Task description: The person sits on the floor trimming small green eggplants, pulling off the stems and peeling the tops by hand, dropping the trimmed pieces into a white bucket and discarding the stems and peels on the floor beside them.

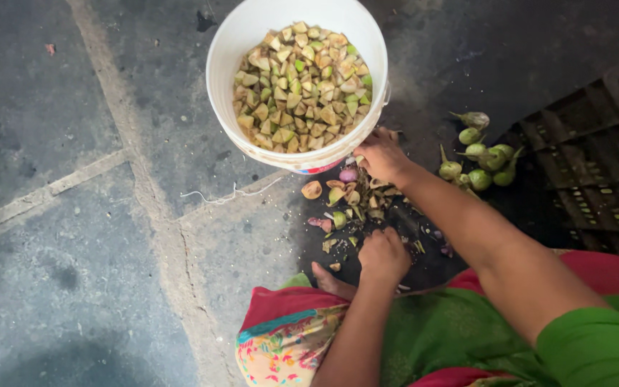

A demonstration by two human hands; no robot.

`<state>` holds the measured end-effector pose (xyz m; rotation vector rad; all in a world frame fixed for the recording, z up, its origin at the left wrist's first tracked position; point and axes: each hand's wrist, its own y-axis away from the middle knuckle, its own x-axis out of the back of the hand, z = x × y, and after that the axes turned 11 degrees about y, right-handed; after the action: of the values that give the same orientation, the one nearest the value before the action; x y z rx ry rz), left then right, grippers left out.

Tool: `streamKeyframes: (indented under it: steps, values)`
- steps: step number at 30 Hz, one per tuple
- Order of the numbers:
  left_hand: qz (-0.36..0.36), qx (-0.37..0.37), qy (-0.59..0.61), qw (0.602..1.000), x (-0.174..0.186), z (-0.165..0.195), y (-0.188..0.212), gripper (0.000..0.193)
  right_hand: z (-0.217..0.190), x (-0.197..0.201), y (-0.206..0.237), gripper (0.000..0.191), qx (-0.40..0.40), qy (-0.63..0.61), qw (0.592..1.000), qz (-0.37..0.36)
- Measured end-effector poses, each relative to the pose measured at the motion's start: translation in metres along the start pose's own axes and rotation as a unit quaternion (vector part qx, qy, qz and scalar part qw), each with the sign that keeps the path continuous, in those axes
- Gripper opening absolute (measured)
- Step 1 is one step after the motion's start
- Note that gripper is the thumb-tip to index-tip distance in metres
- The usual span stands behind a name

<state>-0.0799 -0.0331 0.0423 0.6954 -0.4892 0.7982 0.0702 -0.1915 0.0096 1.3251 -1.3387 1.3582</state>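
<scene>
Hands at the chopping step, I judge: right hand (381, 154) cupped over cut eggplant pieces (345, 197) on the floor beside the white bucket (223, 57), left hand (383, 256) fisted nearby, contents hidden; next, scooping pieces up.

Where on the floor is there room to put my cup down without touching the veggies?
The big grey floor left of the bucket is bare, down to the string. It is crowded between the bucket and the hands: cut pieces lie under the right hand and left hand. Small eggplants fill the spot beside the crate.
</scene>
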Motion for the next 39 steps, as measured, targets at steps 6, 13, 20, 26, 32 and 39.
streamKeyframes:
  steps: [6,13,20,26,32,39]
  values:
    - [0.006,0.009,-0.009,1.0,0.003,0.003,0.004,0.036,0.005,0.002,0.001,0.031,-0.003,-0.03,0.99,0.137]
    - [-0.009,0.018,-0.004,1.0,0.002,0.01,0.005,0.047,0.072,0.024,0.012,0.035,-0.317,-0.656,0.685,-0.006]
    - [-0.04,0.059,-0.012,0.997,0.011,0.007,-0.005,0.037,0.028,0.016,0.006,0.071,-0.154,-0.112,0.982,0.013]
    - [-0.101,0.049,0.01,0.994,0.012,0.007,-0.016,0.044,0.035,0.04,0.033,0.06,-0.207,-0.188,0.959,-0.044]
    - [-0.192,-0.016,0.012,0.981,0.003,0.013,-0.036,0.053,0.069,0.08,0.113,0.063,-0.201,-0.095,0.961,-0.167]
    - [-0.299,0.078,0.696,0.648,-0.011,0.034,-0.008,0.042,0.045,0.089,0.193,0.061,-0.122,-0.044,0.932,-0.339]
